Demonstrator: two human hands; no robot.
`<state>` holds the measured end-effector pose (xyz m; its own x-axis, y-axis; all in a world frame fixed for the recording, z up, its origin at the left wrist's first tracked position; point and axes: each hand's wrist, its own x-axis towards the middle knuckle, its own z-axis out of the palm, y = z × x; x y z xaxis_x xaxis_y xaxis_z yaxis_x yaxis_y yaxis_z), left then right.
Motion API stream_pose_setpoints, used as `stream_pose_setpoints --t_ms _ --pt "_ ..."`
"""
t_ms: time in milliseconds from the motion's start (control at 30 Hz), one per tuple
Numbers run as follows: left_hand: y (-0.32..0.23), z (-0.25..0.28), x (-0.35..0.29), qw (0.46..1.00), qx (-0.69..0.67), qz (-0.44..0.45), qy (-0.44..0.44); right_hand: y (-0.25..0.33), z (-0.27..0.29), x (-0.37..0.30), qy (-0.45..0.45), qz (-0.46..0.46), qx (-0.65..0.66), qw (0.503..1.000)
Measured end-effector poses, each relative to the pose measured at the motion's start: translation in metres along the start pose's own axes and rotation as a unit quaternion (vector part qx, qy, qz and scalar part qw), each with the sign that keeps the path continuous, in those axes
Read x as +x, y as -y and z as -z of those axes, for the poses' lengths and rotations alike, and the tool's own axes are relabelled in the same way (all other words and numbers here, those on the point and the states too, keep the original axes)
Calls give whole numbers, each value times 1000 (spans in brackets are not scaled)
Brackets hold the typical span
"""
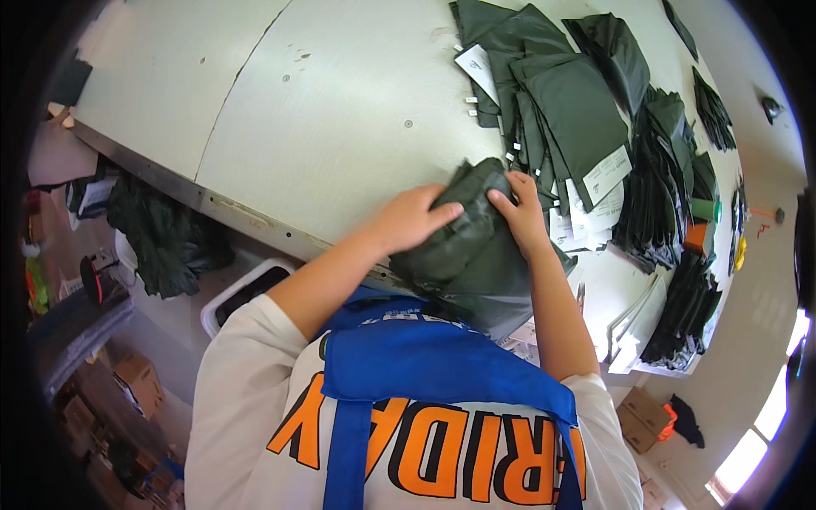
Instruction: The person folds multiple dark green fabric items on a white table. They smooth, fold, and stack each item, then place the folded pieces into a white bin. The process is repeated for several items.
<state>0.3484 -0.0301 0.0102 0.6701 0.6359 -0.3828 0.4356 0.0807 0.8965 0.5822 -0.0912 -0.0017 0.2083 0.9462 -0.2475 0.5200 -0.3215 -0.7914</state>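
Observation:
At the table's near edge, a dark green bundle of thin, slightly shiny material is bunched up and hangs down against my blue apron. My left hand grips its left side, thumb lying across the top. On the right side, my right hand pinches the upper edge, its thumb pointing inward and some fingers hidden behind the material. Just beyond my right hand lies a pile of flat dark green pieces, with small white tags and printed paper labels among them.
The white table has a metal edge. More dark stacks line its right side, near an orange and green item. Below left, dark green material hangs over a white bin, beside another white-rimmed bin. Cardboard boxes sit on the floor.

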Motion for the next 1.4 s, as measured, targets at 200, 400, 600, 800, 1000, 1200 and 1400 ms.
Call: stream_pose_setpoints --t_ms 200,400,600,800,1000,1200,1400 --pt "15 -46 4 989 -142 -42 -19 -7 6 -12 48 -114 37 992" --pt "7 -38 11 993 -112 43 13 17 19 4 123 -260 173 942" --pt "17 -41 12 982 -184 -3 39 42 28 -17 86 -203 200 955" --pt "5 -48 -2 992 -122 -22 8 47 41 -33 99 -155 193 964" --pt "-18 -47 -23 996 13 -79 35 56 42 -31 151 -89 158 972" --pt "-7 -38 -24 988 -114 -61 86 70 30 -43 74 -159 142 974" --pt "11 -33 1 955 -183 47 229 68 36 -50 82 -147 188 968"
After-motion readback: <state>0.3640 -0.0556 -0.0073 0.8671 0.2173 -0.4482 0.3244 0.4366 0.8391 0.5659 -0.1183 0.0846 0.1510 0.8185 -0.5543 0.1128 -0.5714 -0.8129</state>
